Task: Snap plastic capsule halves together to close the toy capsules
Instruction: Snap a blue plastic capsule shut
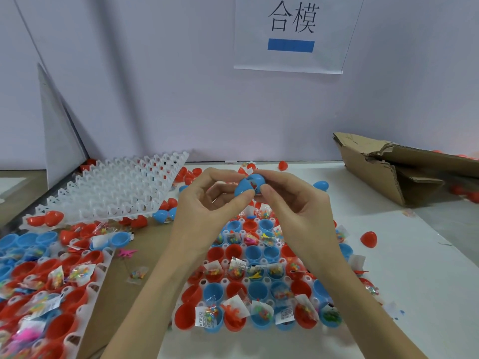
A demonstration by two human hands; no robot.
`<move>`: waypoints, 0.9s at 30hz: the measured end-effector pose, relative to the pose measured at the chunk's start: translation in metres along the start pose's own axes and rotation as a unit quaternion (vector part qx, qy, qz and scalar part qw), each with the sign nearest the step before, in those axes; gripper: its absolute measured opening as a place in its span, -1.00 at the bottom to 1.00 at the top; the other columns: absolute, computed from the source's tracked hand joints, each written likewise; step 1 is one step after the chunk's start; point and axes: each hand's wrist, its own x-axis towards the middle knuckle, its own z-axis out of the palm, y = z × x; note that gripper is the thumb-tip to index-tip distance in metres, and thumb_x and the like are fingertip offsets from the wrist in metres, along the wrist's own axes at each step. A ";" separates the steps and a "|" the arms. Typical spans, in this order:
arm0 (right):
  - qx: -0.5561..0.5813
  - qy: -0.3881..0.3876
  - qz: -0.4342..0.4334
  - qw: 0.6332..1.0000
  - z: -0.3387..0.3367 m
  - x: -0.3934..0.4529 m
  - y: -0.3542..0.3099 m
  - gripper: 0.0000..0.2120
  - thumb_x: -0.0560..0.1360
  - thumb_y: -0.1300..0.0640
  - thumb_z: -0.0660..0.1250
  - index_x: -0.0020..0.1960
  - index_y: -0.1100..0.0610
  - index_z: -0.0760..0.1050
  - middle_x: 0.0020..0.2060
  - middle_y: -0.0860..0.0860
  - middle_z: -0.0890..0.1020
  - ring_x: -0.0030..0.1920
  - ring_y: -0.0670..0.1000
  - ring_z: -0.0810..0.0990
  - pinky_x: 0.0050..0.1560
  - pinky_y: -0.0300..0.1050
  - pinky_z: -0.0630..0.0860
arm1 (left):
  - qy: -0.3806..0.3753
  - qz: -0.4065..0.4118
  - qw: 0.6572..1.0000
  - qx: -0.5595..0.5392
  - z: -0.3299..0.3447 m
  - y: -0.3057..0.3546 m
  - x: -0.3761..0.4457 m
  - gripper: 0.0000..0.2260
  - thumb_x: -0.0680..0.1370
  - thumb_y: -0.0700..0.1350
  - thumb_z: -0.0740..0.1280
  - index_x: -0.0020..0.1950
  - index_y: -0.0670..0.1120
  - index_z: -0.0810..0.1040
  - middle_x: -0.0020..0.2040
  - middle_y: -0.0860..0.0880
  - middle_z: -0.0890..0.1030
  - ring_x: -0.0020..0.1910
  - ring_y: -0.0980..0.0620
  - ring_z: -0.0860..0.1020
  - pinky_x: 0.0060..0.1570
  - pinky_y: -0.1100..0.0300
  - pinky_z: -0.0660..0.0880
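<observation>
Both hands hold one blue capsule (248, 186) raised above the table. My left hand (207, 203) pinches its left half between thumb and fingers. My right hand (290, 200) grips the right half, and a red toy shows through the gap between the halves. Below the hands lies a white tray (263, 281) filled with open red and blue capsule halves, many holding small toy packets. A second tray (85, 304) of filled halves sits at the lower left.
An empty white tray (114, 190) leans at the back left. Loose red and blue capsules lie around it, and a red one (368, 239) sits at the right. A torn cardboard box (394, 167) stands at the back right. A wall with a paper sign (293, 32) closes the rear.
</observation>
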 end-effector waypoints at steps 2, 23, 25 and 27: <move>0.020 0.000 0.010 1.000 0.000 0.000 -0.001 -0.71 0.55 0.07 0.35 0.25 0.06 0.62 0.07 -0.14 0.72 0.11 -0.11 0.69 0.09 -0.27 0.61 | -0.010 0.009 1.000 -0.016 -0.002 0.000 0.000 -0.72 0.44 -0.10 0.59 0.09 -0.08 0.63 0.03 0.01 0.72 0.05 -0.01 0.70 0.04 0.26 0.60; 0.010 -0.017 0.028 0.999 0.004 -0.001 -0.006 -0.71 0.49 0.00 0.40 0.20 -0.01 0.63 0.02 -0.23 0.71 0.07 -0.16 0.69 0.05 -0.37 0.57 | -0.090 0.045 0.995 0.017 -0.004 0.003 -0.002 -0.69 0.57 -0.04 0.40 0.28 -0.04 0.50 0.10 0.04 0.58 0.10 0.01 0.61 0.14 0.15 0.56; 0.012 -0.013 0.026 0.999 0.003 -0.001 -0.006 -0.71 0.49 0.01 0.40 0.20 0.00 0.63 0.01 -0.23 0.71 0.07 -0.16 0.69 0.06 -0.36 0.58 | -0.105 0.033 0.994 0.009 -0.005 0.003 -0.002 -0.65 0.59 -0.07 0.41 0.36 -0.02 0.46 0.17 0.06 0.58 0.17 -0.01 0.60 0.18 0.14 0.55; 0.017 -0.004 0.031 0.999 0.002 -0.001 -0.005 -0.71 0.50 0.04 0.42 0.21 0.03 0.64 0.01 -0.19 0.72 0.07 -0.14 0.70 0.07 -0.34 0.58 | -0.095 0.026 0.995 0.008 -0.004 0.002 -0.001 -0.58 0.59 -0.11 0.40 0.43 0.01 0.40 0.21 0.04 0.59 0.23 -0.03 0.61 0.21 0.16 0.56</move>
